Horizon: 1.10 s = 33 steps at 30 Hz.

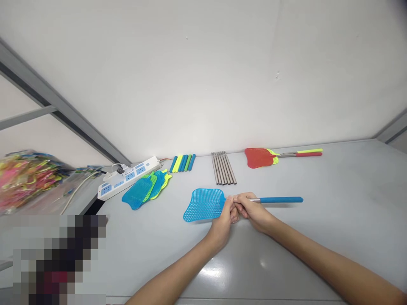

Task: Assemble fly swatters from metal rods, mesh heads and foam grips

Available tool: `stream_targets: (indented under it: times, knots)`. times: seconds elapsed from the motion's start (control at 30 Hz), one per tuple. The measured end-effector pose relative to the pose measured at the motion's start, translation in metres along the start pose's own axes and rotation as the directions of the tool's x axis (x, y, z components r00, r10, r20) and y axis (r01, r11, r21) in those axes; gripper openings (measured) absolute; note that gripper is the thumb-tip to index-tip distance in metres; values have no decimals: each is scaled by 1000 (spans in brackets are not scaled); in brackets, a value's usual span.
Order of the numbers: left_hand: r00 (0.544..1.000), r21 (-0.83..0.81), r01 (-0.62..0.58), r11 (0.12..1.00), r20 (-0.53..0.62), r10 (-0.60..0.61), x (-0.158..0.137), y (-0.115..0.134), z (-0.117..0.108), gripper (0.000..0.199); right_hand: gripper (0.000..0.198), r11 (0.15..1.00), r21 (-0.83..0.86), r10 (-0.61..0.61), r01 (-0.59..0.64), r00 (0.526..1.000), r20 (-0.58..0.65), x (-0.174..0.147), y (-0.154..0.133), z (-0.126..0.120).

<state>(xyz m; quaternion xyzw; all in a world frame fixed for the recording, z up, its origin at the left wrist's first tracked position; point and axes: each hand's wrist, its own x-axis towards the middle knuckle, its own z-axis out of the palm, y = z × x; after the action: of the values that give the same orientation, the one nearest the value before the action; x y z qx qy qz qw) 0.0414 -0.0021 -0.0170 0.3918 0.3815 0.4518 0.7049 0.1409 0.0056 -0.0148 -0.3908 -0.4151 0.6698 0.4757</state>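
A blue fly swatter (205, 205) is held level just above the table, its perforated head to the left and its blue grip (281, 200) to the right. My left hand (226, 214) pinches the neck of the head. Close against it, my right hand (251, 207) is closed around the metal rod beside the blue grip. The fingers of both hands meet and hide the joint between head and rod. Behind them lies a row of several bare metal rods (224, 168).
Loose blue and yellow-green swatter heads (139, 192) lie on the left, near a white power strip (130, 177) with plugs and a cord. Several coloured grips (182, 163) lie by the wall. Red and yellow swatters (259, 158) rest at back right. Bagged goods (28, 178) are far left.
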Motion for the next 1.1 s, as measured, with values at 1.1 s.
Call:
stream_targets:
  times: [1.1]
  knots:
    - [998, 93, -27, 995, -56, 32, 10, 14, -21, 37, 35, 998, -53, 22, -22, 1000, -4, 1, -9, -13]
